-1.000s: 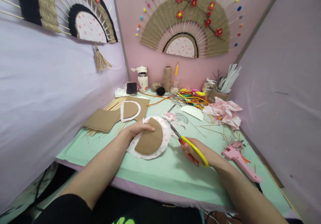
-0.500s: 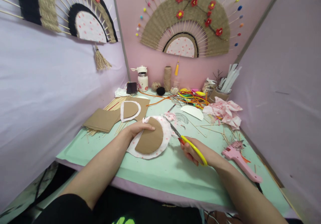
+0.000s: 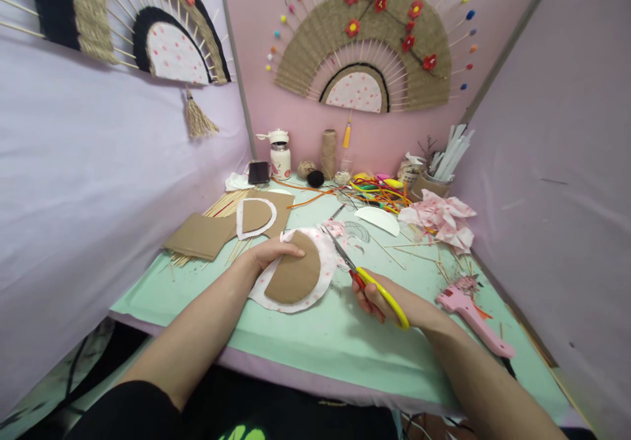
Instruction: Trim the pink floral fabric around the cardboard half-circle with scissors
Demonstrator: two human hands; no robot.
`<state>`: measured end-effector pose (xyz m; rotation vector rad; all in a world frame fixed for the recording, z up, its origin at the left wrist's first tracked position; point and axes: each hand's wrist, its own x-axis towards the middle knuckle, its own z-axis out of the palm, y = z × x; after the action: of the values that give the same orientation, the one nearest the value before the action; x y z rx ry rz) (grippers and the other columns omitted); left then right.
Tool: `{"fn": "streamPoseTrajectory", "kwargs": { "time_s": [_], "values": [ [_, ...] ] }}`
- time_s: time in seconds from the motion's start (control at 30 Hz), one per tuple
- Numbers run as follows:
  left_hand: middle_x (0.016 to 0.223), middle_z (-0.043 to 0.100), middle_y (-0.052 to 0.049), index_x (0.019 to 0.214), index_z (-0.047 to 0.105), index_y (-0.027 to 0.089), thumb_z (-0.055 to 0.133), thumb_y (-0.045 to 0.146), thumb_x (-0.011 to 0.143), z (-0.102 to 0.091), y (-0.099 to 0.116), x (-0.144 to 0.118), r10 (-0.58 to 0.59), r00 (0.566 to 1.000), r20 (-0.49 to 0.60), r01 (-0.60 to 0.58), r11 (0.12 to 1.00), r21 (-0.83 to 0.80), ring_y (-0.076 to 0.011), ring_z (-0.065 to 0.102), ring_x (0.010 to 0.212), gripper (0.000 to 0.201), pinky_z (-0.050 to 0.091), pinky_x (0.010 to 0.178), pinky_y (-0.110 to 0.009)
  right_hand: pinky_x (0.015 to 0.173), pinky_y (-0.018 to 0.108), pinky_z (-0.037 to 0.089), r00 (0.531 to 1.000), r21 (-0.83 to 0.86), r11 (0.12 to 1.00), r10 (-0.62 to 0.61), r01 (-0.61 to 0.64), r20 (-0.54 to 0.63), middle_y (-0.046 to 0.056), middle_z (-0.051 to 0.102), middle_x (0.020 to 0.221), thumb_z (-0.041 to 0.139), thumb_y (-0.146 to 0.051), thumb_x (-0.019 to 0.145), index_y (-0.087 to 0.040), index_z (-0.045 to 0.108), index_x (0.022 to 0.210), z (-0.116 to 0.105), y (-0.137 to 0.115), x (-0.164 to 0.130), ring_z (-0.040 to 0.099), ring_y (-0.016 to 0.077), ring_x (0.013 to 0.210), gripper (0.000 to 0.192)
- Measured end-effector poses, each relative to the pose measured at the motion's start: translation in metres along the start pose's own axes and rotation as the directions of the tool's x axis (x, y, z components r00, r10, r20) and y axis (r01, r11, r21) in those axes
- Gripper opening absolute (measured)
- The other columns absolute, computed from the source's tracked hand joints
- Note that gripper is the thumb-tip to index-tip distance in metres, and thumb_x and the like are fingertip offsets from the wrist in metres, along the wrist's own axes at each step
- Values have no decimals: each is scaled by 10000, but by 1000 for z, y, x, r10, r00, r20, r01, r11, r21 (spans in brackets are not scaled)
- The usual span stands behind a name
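Note:
A brown cardboard half-disc (image 3: 294, 275) lies on a larger piece of white cloth with pink spots (image 3: 326, 270), which shows as a border around its curve. My left hand (image 3: 274, 250) grips both at the upper left, thumb on top of the cardboard and the other fingers hidden underneath. In my right hand (image 3: 371, 298) is a pair of scissors (image 3: 382, 292) with yellow and red handles. Their blades point up and left, close to the cloth's upper right edge; whether they touch it I cannot tell. Pink-and-white cloth scraps (image 3: 335, 228) lie just beyond the blades.
Behind my left hand are a smaller cloth-bordered half-disc (image 3: 256, 218), cardboard sheets (image 3: 197, 236) and thin sticks. A pink glue gun (image 3: 476, 318) rests at right, near crumpled spotted cloth (image 3: 441, 220). A bottle (image 3: 280, 158), twine spool (image 3: 328, 153) and coloured pipe cleaners line the back.
The scissor handles have spread slightly apart in my right hand, with the blades parting a little. My left hand and the cardboard with cloth stay almost where they were.

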<state>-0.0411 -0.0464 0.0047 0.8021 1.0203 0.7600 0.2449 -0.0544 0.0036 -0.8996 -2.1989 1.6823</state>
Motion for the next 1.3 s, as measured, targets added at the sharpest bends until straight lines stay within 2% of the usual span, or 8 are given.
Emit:
{"fn": "streamPoseTrajectory", "kwargs": {
  "time_s": [0.17, 0.7, 1.13, 1.3],
  "values": [
    [750, 731, -56, 816, 669, 139, 773, 197, 528, -1, -1, 1, 1, 1000, 10, -1, 1000, 5, -194, 667, 665, 311, 517, 753, -344, 412, 242, 347, 999, -2, 999, 42, -42, -12, -17, 485, 613, 313, -829, 734, -211, 424, 865, 0, -4, 1, 401, 90, 436, 642],
    [749, 728, -64, 819, 668, 135, 777, 203, 519, -2, -2, 2, 0, 1000, 8, 0, 1000, 26, -199, 666, 661, 326, 515, 756, -353, 354, 218, 346, 998, -33, 998, 44, -46, -51, -26, 487, 572, 295, -824, 748, -217, 402, 830, 1, 0, 1, 417, 84, 371, 622],
    [759, 735, -65, 830, 681, 124, 780, 193, 511, -3, -3, 4, 6, 1000, -1, -6, 1000, 1, -191, 668, 666, 341, 521, 743, -329, 328, 182, 319, 996, -41, 998, 39, -42, -78, -62, 474, 478, 402, -611, 854, -212, 370, 764, 1, 0, 2, 416, 74, 326, 410],
    [757, 735, -70, 827, 684, 122, 798, 194, 500, -3, -3, 3, 5, 1000, 14, -5, 1000, -15, -193, 670, 665, 354, 523, 745, -331, 327, 195, 330, 998, -29, 999, 20, -22, -64, -49, 468, 520, 383, -680, 826, -208, 389, 802, 2, 4, 4, 398, 69, 337, 472]
  ]
}}
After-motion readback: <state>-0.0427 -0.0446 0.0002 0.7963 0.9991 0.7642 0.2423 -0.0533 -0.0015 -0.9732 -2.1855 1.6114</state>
